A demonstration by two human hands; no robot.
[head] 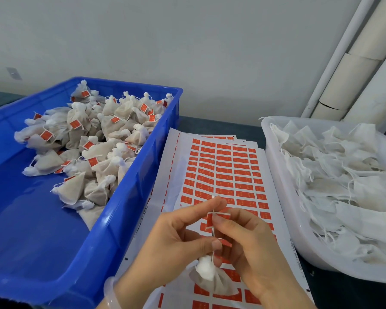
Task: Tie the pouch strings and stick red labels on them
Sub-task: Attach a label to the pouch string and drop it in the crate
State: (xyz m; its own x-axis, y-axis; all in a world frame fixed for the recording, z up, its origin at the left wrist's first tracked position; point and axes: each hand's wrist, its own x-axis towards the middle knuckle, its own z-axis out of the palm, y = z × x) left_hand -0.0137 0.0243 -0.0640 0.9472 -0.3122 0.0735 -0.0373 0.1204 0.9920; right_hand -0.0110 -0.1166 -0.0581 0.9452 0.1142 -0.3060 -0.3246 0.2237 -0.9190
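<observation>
- The left hand (178, 237) enters from the lower left, palm turned inward, with its forefinger stretched upward and its thumb crossing below; both pinch the string (213, 256).
- The right hand (243, 248) enters from the lower right, close against the left, with its fingers curled and its thumb pressing the red label (209, 223).

Beside the left hand (172, 237) rises the blue crate (129, 197) wall; beside the right hand (243, 244), the white tub (276, 175); ahead, flat label sheets (223, 166) leave open passage.
</observation>
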